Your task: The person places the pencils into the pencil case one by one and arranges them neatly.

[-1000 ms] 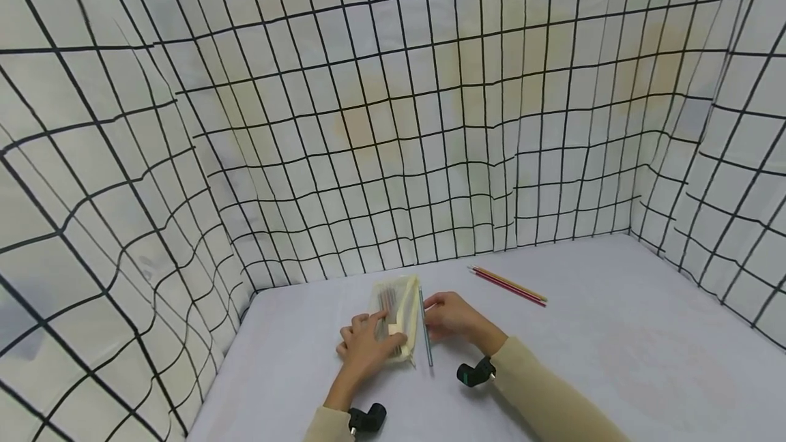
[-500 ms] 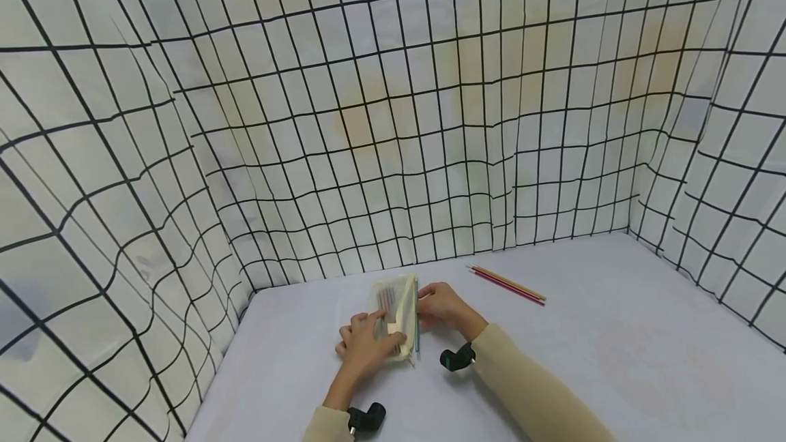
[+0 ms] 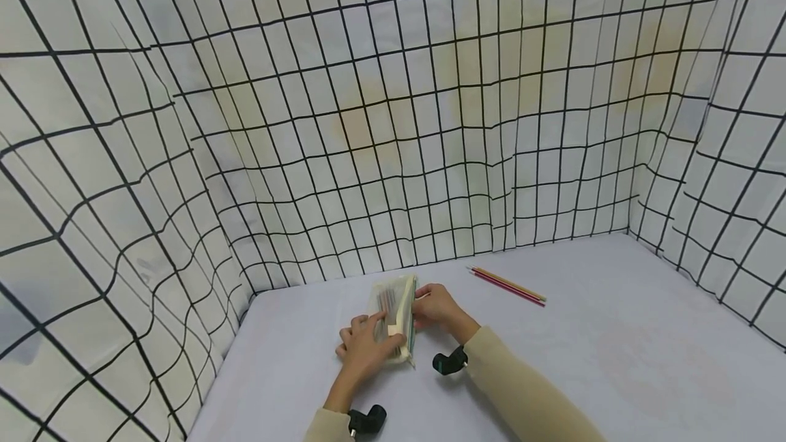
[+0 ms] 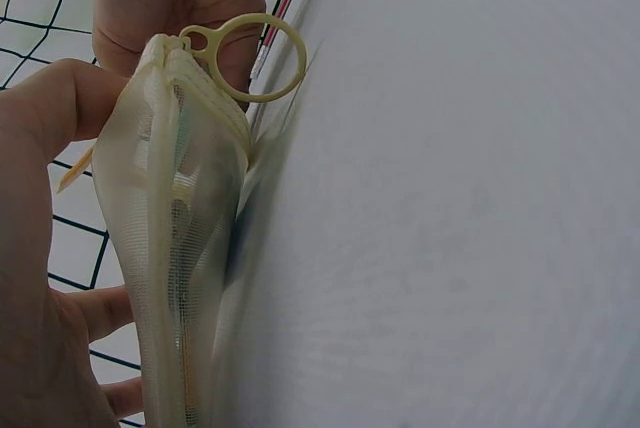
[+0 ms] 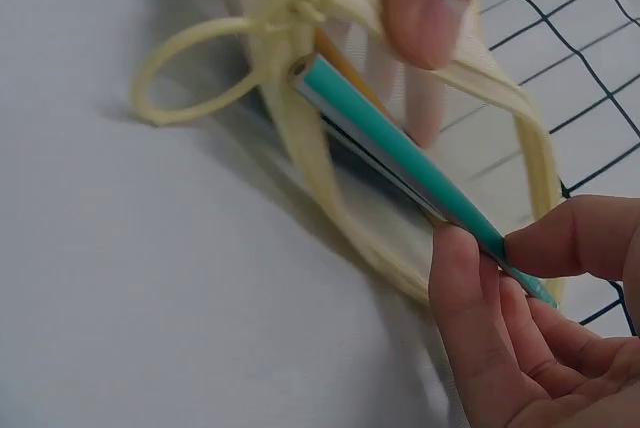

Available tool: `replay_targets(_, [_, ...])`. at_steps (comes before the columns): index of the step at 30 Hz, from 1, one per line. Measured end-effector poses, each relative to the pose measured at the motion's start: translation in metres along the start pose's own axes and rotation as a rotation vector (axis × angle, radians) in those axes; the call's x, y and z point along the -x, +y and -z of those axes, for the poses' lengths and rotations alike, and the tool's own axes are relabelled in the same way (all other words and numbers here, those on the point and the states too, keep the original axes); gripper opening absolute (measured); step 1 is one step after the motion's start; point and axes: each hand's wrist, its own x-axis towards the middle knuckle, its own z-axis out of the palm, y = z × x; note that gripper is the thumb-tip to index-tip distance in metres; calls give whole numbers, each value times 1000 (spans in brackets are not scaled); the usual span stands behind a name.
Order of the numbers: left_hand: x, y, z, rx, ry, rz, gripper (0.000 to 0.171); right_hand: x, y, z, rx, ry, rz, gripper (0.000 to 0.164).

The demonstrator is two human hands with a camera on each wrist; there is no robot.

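The left hand (image 3: 367, 346) spreads its fingers over the cream mesh pencil case (image 3: 391, 292), with its thumb bent onto the edge of the open zip, holding that side. The case lies on the white desk (image 3: 620, 346) under the left hand and reaches forward past its fingertips, its open side facing the right hand (image 3: 438, 305). Just to the right of the left hand, the right hand is closed in a pinch, thumb against fingers, on a teal-and-silver pencil (image 5: 395, 151) near the pencil's far end. The pencil lies lengthwise in the mouth of the case, between the two zip edges; how deep it sits is hard to tell. Next to it, an orange-yellow pencil (image 5: 348, 70) shows inside. A cream ring pull (image 4: 255, 19) hangs at the case's near end, below the left thumb. Beyond the right hand and farther right, a yellow pencil (image 3: 511, 283) and a red pencil (image 3: 508, 288) lie side by side. A white cloth with black grid lines (image 3: 393, 121) rises beyond both hands.
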Motion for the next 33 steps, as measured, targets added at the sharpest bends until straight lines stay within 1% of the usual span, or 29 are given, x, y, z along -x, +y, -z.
replay_targets(6, [-3,-6,-6,4,10,15,74,-1,-2,0,-56,21,-4,42])
replay_targets(11, [-3,-7,-7,6,15,14,72,-1,3,-5,-30,32,-21,39])
replay_targets(13, [-4,-7,-7,7,11,15,72,0,4,-7,-40,32,-28,38])
replay_targets(17, [-5,-8,-6,9,5,18,73,6,2,-11,-76,8,-45,36])
replay_targets(20, [-4,-8,-6,7,6,13,74,11,-3,-12,-82,-13,-58,37])
replay_targets(22, [-4,-8,-5,0,10,1,74,12,-5,-13,-77,-24,-67,39])
replay_targets(26, [-3,-7,-5,-2,15,0,74,11,-6,-13,-56,-33,-75,41])
replay_targets(33, [-5,-8,-6,-2,7,14,71,13,-8,-15,-25,-28,-76,34])
